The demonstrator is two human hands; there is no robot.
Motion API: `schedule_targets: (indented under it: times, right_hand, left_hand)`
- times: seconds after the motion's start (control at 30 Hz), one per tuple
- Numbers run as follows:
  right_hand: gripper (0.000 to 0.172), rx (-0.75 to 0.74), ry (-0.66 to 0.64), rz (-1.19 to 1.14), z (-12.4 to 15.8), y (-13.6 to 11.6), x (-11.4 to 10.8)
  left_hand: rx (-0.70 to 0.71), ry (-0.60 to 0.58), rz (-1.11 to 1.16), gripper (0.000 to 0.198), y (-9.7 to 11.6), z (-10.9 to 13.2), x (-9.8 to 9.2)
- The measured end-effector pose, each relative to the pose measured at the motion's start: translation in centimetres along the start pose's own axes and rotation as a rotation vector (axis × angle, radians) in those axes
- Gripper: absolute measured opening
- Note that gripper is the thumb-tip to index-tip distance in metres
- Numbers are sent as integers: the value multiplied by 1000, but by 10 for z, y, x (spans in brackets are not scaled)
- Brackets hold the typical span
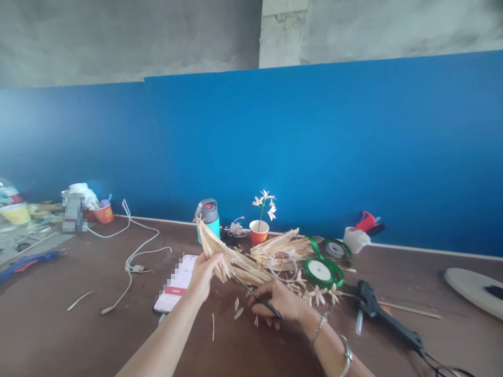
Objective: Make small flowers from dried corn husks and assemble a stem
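Note:
My left hand [203, 271] is closed on a dried corn husk [212, 243], pale and papery, which it lifts above the table. My right hand [285, 301] grips dark-handled scissors [270, 308], whose blades point toward the husk's lower edge. Whether the blades touch it I cannot tell. Small cut petals [238, 313] lie on the table below. Behind my hands spreads a pile of husks [281, 245] with a clear tape ring [283, 266] on it. Several husk flowers [317, 296] lie beyond my right wrist.
A spool of green ribbon [319, 270] and a black glue gun [377, 311] are on the right. At the back stand a teal flask [211, 226] and a paper cup [259, 235] with a flower stem. A phone [176, 288] and white cables [131, 256] lie left.

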State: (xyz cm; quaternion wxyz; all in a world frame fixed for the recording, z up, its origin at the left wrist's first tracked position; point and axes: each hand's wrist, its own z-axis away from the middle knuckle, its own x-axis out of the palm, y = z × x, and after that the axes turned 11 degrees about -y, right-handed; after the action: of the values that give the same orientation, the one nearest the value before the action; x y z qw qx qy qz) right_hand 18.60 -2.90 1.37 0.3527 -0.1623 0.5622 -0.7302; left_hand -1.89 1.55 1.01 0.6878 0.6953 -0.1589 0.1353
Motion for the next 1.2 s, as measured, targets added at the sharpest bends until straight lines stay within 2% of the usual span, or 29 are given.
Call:
schedule_targets:
  times: [0.3,0.5,0.67,0.83,1.2]
  right_hand:
    - [18,-47,10,13,-6,15,-1]
    - [17,-60,-6,12,-5,16,-2]
    - [17,-38,-9,38,-4,15,-3]
    - [20,28,-63,69,-4,14,-8]
    - [19,60,-79,151,4,8,-15]
  left_hand:
    - [-55,-38,-8,31,1,4,4]
    - [-87,-68,-14,30,2,5,4]
    - [-98,-91,-21,29,0,4,2]
    - [-121,-114,-37,27,-2,3,1]
    - [-155,-160,-113,24,-7,3,-1]
